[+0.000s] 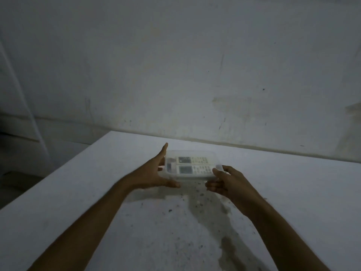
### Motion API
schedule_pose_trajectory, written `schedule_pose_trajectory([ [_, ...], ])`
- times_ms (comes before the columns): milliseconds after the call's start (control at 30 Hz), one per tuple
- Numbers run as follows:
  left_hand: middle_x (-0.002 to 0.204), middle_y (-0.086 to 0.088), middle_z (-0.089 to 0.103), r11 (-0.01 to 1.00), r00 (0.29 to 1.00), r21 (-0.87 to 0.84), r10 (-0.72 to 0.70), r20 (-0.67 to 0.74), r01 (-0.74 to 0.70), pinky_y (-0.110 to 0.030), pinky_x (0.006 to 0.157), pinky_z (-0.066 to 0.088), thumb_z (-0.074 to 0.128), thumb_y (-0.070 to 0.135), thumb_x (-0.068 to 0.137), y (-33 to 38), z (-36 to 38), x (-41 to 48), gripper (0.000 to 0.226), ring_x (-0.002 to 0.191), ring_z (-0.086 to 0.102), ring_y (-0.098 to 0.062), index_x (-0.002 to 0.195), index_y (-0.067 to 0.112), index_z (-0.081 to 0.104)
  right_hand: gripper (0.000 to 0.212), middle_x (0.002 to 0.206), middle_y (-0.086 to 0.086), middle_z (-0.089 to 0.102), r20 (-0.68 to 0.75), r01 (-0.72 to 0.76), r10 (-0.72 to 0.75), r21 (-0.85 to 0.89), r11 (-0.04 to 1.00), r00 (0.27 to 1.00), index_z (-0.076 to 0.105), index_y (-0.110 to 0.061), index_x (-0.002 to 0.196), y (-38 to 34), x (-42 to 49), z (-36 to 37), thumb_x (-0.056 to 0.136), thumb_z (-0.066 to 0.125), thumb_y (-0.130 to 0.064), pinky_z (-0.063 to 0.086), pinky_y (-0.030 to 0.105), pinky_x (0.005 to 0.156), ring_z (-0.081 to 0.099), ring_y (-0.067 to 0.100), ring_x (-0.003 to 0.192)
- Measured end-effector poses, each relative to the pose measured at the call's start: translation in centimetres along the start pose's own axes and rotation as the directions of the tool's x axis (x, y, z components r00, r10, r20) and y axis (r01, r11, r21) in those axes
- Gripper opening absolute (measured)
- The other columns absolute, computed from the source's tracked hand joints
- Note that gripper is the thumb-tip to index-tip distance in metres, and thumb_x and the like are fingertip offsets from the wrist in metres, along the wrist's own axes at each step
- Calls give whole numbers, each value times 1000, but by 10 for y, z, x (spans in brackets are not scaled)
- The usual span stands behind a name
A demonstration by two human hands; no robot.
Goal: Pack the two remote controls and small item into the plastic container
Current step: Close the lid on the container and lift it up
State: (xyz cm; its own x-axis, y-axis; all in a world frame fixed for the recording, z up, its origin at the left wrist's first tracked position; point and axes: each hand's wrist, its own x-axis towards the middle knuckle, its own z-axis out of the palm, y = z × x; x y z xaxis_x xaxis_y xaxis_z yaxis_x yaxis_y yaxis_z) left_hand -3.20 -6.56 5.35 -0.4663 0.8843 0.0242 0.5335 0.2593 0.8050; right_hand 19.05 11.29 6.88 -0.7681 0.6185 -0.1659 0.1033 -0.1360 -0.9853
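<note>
A clear plastic container [192,152] rests on the white table [109,216], near its far edge. Two white remote controls lie inside it side by side, one farther [196,159] and one nearer [195,169], screens to the left. At the container's left end sits a small dark item [170,163], blurred through the plastic. My left hand [150,173] is spread against the left end, fingers apart, thumb along the front. My right hand [228,182] pinches the near right corner, thumb on top and fingers curled beneath. I cannot tell whether a lid is on.
The table top is stained and speckled with dark spots [211,208] in front of the container. A scuffed white wall [175,65] rises just behind the table's far edge. To the left, the table edge [58,169] drops to a darker floor.
</note>
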Motion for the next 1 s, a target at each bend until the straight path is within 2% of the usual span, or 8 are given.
schedule_pose_trajectory([
  [67, 156, 10, 40, 961, 990, 246, -141, 29, 130, -40, 115, 40, 89, 56, 66, -23, -31, 16, 123, 139, 45, -16, 163, 29, 17, 38, 116, 19, 71, -28, 0, 0, 4, 1000, 1000, 53, -4, 136, 1, 24, 6, 103, 57, -23, 63, 42, 87, 78, 29, 93],
  [133, 162, -2, 37, 894, 964, 361, -238, -119, 265, -39, 119, 33, 76, 58, 81, -54, -52, 26, 95, 145, 39, -22, 158, 21, 34, 37, 116, 20, 71, -48, -9, 10, 36, 999, 999, 53, -2, 135, 0, 47, 14, 104, 57, -21, 62, 43, 88, 78, 31, 95],
  [200, 167, -3, 28, 848, 920, 386, -259, -293, 362, -42, 124, 24, 56, 65, 93, -82, -58, 31, 82, 152, 30, -25, 159, 23, 33, 37, 116, 24, 70, -62, -32, 38, 100, 995, 997, 51, 2, 134, -2, 69, 24, 103, 57, -19, 62, 45, 89, 77, 34, 96],
  [300, 171, 2, 18, 767, 906, 516, -196, -376, 381, -46, 127, 10, 30, 71, 97, -108, -57, 45, 75, 157, 16, -23, 161, 32, 26, 40, 122, 25, 67, -72, -43, 52, 126, 991, 996, 51, 7, 133, -2, 103, 50, 102, 60, -17, 64, 43, 84, 76, 34, 98],
  [533, 172, 4, 9, 686, 867, 554, -246, -434, 472, -49, 126, 3, 17, 67, 100, -127, -68, 82, 67, 158, 7, -24, 161, 40, 19, 40, 134, 26, 58, -133, -82, 100, 134, 988, 986, 50, 14, 136, -16, 179, 111, 104, 55, -10, 65, 34, 76, 64, 40, 115],
  [633, 173, 3, 6, 665, 848, 550, -269, -456, 506, -50, 126, 1, 16, 69, 99, -129, -69, 89, 68, 158, 4, -25, 161, 42, 17, 39, 130, 29, 58, -154, -103, 122, 123, 987, 980, 48, 13, 132, -24, 204, 125, 103, 58, -10, 64, 34, 70, 67, 34, 93],
  [767, 173, 2, 4, 658, 850, 558, -271, -451, 506, -51, 126, -1, 17, 69, 99, -128, -68, 90, 68, 158, 2, -26, 161, 41, 16, 37, 101, 37, 70, -112, -189, 184, -41, 981, 977, 49, 14, 129, -21, 214, 132, 104, 53, -12, 58, 30, 40, 69, 29, 54],
  [1000, 173, 0, 2, 655, 857, 569, -268, -441, 497, -53, 125, -2, 16, 71, 98, -126, -69, 90, 72, 159, 0, -27, 162, 38, 14, 18, 84, 25, 75, -131, -214, 204, -66, 975, 970, 59, -1, 110, -19, 214, 138, 99, 49, -12, 52, 24, 40, 69, 24, 49],
])
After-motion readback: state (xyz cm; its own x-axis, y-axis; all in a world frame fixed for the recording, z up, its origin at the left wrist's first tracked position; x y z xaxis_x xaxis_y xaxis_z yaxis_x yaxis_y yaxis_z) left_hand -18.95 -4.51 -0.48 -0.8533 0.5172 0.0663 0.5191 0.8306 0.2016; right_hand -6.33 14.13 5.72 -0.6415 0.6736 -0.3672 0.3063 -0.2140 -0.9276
